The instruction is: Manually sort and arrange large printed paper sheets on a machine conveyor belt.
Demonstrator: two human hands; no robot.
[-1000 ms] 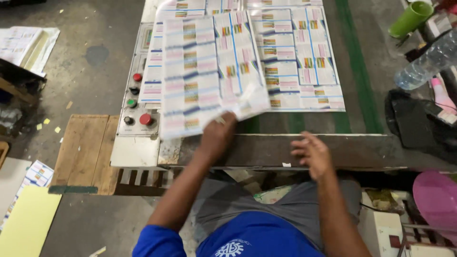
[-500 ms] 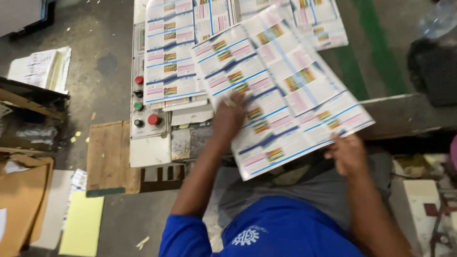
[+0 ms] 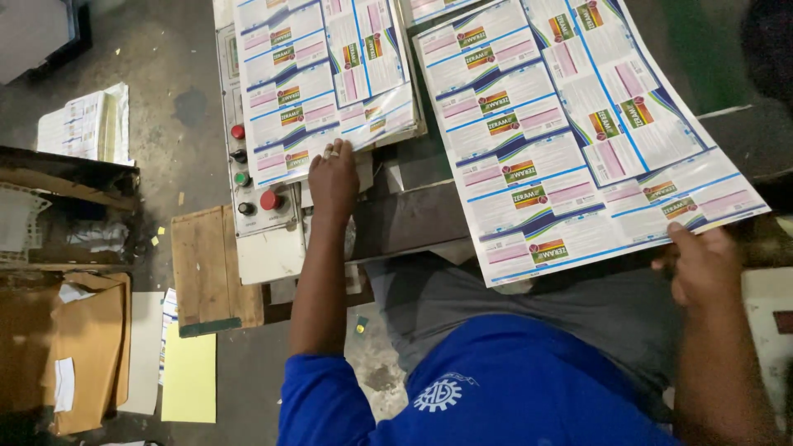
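My right hand [image 3: 702,264] grips the near right edge of a large printed sheet [image 3: 570,132] covered with repeated white, blue and pink label panels, held tilted above the machine table. My left hand [image 3: 333,177] rests with fingers down on the near corner of a stack of the same printed sheets [image 3: 318,78] lying on the table. My blue shirt and grey trousers fill the bottom of the view.
A control panel [image 3: 248,186] with red, green and black buttons sits left of the stack. A wooden pallet step [image 3: 211,268] lies on the floor, with yellow paper [image 3: 190,376], cardboard [image 3: 74,347] and a paper pile [image 3: 83,124] further left.
The sheet has swung to the right, now held only by my right hand. My left hand let go of it and moved left onto the stack's corner.
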